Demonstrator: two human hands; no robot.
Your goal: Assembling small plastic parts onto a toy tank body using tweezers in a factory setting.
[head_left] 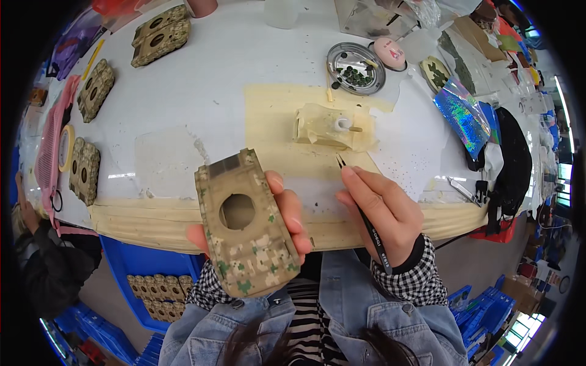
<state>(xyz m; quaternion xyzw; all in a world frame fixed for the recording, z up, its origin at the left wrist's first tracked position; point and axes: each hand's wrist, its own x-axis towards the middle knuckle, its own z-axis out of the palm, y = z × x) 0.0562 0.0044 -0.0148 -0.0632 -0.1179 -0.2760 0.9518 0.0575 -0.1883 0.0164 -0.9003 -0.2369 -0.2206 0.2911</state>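
My left hand (290, 213) grips a toy tank hull (253, 259) from beneath and the sides, tilted up above the table's near edge. The hull is tan with green and brown pixel camouflage and has one round hole. In my right hand (394, 213) are black tweezers (370, 230), their fine points slightly apart and nothing visible between them. Just beyond the points stands a block wrapped in cream tape (317, 128), with a small white cup (342, 125) and a short stick on it. Farther back, a round metal dish (342, 55) holds small dark green pieces.
More camouflaged hulls (160, 38) lie at the table's left. A tape roll (66, 148) and pink mesh (52, 152) are there too. On the right are a pink oval object (389, 53), shiny holographic pouch (461, 119) and utility knife (463, 190). A blue crate (131, 262) below holds several hulls.
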